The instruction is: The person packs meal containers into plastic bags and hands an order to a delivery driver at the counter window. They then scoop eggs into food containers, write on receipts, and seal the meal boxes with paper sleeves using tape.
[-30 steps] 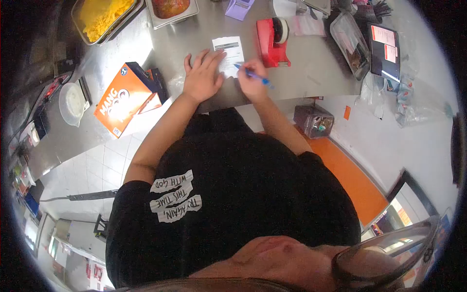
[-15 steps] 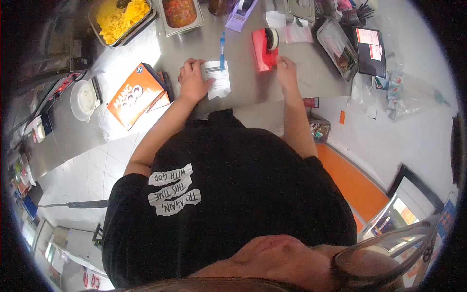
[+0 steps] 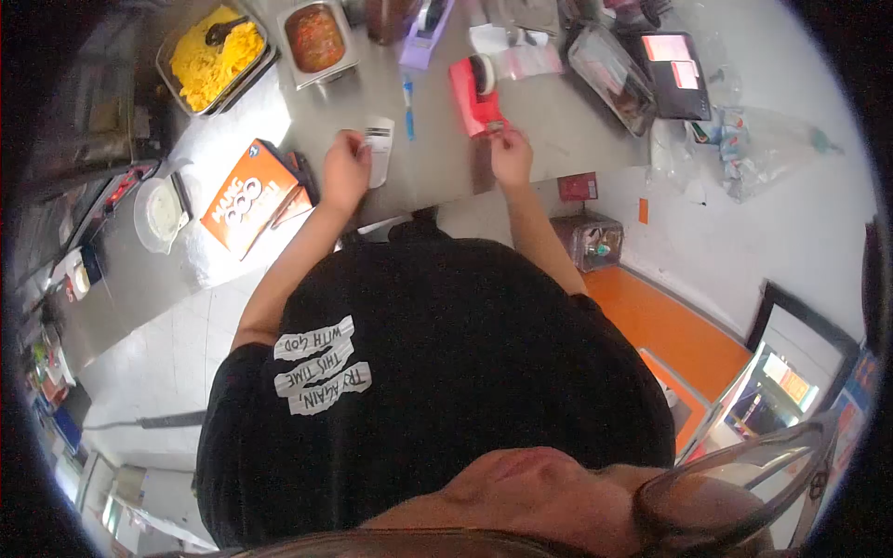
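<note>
My left hand [image 3: 346, 173] is closed on a printed paper receipt [image 3: 379, 149], its fingers curled at the slip's left edge, with the slip tilted up from the steel counter. My right hand [image 3: 512, 158] pinches at the cutter end of a red tape dispenser [image 3: 472, 100], where the tape end appears to be; the clear strip itself is hard to make out. A blue pen [image 3: 408, 110] lies between the receipt and the dispenser.
An orange box [image 3: 249, 197] stands left of my left hand. Trays of yellow food [image 3: 219, 56] and red salsa [image 3: 314, 39] are at the back. A purple tape dispenser [image 3: 426, 35], a clear lidded container [image 3: 609, 79] and a dark tablet [image 3: 677, 79] line the far right side.
My left hand has gone from lying flat beside the receipt to gripping it and tilting it up. My right hand stays at the dispenser's cutter end. The whole view has shifted slightly.
</note>
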`<state>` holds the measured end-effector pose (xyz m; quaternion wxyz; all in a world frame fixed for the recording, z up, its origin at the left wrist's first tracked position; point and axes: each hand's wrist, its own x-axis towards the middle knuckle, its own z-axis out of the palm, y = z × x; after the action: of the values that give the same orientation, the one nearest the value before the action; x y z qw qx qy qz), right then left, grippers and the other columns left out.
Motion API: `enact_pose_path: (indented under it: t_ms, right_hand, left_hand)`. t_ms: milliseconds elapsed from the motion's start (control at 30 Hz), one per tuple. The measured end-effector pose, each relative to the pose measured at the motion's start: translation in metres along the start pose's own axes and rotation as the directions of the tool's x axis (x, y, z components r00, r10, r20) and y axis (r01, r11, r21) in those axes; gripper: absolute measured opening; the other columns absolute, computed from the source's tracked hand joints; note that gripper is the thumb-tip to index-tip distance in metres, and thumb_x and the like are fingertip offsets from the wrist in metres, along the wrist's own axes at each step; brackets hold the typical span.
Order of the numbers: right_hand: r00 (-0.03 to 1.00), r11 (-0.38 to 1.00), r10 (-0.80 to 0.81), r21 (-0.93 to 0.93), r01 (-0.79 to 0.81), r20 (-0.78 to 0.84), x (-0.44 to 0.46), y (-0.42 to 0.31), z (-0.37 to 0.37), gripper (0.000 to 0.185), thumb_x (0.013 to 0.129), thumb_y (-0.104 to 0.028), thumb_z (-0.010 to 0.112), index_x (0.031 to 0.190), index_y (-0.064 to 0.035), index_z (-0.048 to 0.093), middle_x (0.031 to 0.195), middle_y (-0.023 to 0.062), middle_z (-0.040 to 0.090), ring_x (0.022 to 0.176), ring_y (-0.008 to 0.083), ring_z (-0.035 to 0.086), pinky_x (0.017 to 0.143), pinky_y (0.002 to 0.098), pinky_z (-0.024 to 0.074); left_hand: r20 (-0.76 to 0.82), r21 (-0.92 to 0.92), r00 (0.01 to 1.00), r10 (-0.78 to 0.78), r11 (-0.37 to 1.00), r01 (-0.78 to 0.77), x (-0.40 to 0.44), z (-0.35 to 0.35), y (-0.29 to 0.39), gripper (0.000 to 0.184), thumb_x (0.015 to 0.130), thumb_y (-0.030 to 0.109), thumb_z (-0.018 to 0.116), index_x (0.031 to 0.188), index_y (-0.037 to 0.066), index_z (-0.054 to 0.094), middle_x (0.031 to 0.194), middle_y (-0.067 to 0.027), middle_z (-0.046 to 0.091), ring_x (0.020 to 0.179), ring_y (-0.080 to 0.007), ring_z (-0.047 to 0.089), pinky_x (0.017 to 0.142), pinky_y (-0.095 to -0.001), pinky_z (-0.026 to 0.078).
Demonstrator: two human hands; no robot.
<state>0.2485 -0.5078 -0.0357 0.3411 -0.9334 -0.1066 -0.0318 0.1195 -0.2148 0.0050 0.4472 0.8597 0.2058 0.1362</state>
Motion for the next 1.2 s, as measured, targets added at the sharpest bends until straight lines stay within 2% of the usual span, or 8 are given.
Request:
enact_pose_path:
  t_ms: [100,300,400,733,867,1000,1067,1200]
  right_hand:
    - [0.891,0.777,0.454,0.485,-0.402,0.011,0.014,-0.007,-0.011,0.020,0.090,-0.019,0.063,0.096,-0.0006,0.064,0.090,0.0146,0.064,0.084,0.0212,0.063,0.071,0.0330,0.0492]
    - [0.927,0.909,0.248,0.263,-0.323,0.282,0.053,-0.048,-0.026,0.020,0.090,-0.016,0.064,0.099,-0.0003,0.056,0.085,0.0113,0.063,0.076,0.0170,0.060,0.069,0.0309,0.0473]
    - [0.880,0.574,0.297,0.667,-0.475,0.371,0.039,-0.058,-0.051,0.022,0.090,-0.014,0.064,0.101,-0.0016,0.050,0.083,0.0071,0.061,0.073,0.0151,0.057,0.066,0.0285,0.0456]
    - [0.913,0.944,0.312,0.199,-0.265,-0.262,-0.005,0.001,0.020,0.013,0.077,-0.005,0.066,0.084,-0.0016,0.057,0.073,0.0079,0.058,0.074,0.0214,0.060,0.071,0.0344,0.0484]
    - [0.971,0.876,0.006,0.466,-0.121,0.239,-0.020,-0.079,0.033,0.015,0.086,-0.009,0.060,0.099,-0.0025,0.056,0.096,0.0076,0.060,0.087,0.0156,0.059,0.075,0.0299,0.0479]
    - [0.529,0.690,-0.258,0.537,-0.486,0.809,-0.048,-0.293,0.038,0.021,0.091,-0.010,0.056,0.110,-0.0039,0.050,0.104,0.0027,0.058,0.094,0.0126,0.057,0.079,0.0281,0.0468]
    - [0.397,0.749,-0.560,0.649,-0.133,0.727,-0.042,-0.338,0.091,0.024,0.091,-0.016,0.060,0.109,-0.0042,0.050,0.100,0.0060,0.062,0.089,0.0174,0.060,0.077,0.0333,0.0488]
    - [0.471,0.794,-0.384,0.024,0.608,0.794,-0.039,-0.388,0.124,0.033,0.088,-0.028,0.066,0.105,-0.0039,0.052,0.093,0.0136,0.065,0.083,0.0264,0.063,0.075,0.0396,0.0493]
  left_hand:
    - [0.036,-0.010,0.997,-0.071,0.997,0.072,-0.008,-0.063,0.075,0.055,0.084,0.006,0.065,0.134,0.012,0.042,0.064,-0.0107,0.047,0.058,-0.0248,0.051,0.060,-0.0384,0.043]
    - [-0.107,0.025,0.994,-0.010,1.000,0.012,-0.017,-0.152,0.051,0.022,0.091,0.006,0.061,0.113,0.007,0.065,0.100,-0.0031,0.065,0.077,-0.0078,0.055,0.067,-0.0229,0.048]
    - [-0.198,-0.057,0.975,-0.104,0.994,0.094,-0.030,-0.189,0.034,0.023,0.092,0.007,0.060,0.115,0.005,0.064,0.094,-0.0039,0.065,0.074,-0.0078,0.054,0.067,-0.0222,0.047]
    - [-0.131,-0.041,0.969,-0.209,0.978,0.205,-0.064,-0.222,-0.026,0.038,0.081,0.007,0.067,0.119,0.005,0.062,0.095,-0.0115,0.061,0.069,-0.0163,0.060,0.066,-0.0288,0.051]
    - [-0.069,0.175,0.991,-0.113,0.977,0.124,-0.064,-0.231,-0.035,0.043,0.075,0.011,0.073,0.116,0.006,0.064,0.121,-0.0172,0.049,0.086,-0.0255,0.060,0.081,-0.0365,0.050]
    - [-0.083,0.507,0.983,0.163,0.856,-0.099,-0.071,-0.244,-0.032,0.046,0.074,0.025,0.075,0.118,0.014,0.064,0.128,-0.0128,0.051,0.121,-0.0279,0.045,0.099,-0.0478,0.035]
    - [0.001,0.500,0.984,0.178,0.852,-0.155,-0.072,-0.246,-0.045,0.050,0.073,0.031,0.075,0.119,0.015,0.063,0.129,-0.0077,0.051,0.123,-0.0261,0.044,0.098,-0.0514,0.033]
    - [0.034,0.408,0.993,0.117,0.905,-0.121,-0.075,-0.253,-0.059,0.070,0.072,0.036,0.076,0.133,0.016,0.046,0.127,-0.0048,0.053,0.126,-0.0256,0.042,0.100,-0.0577,0.029]
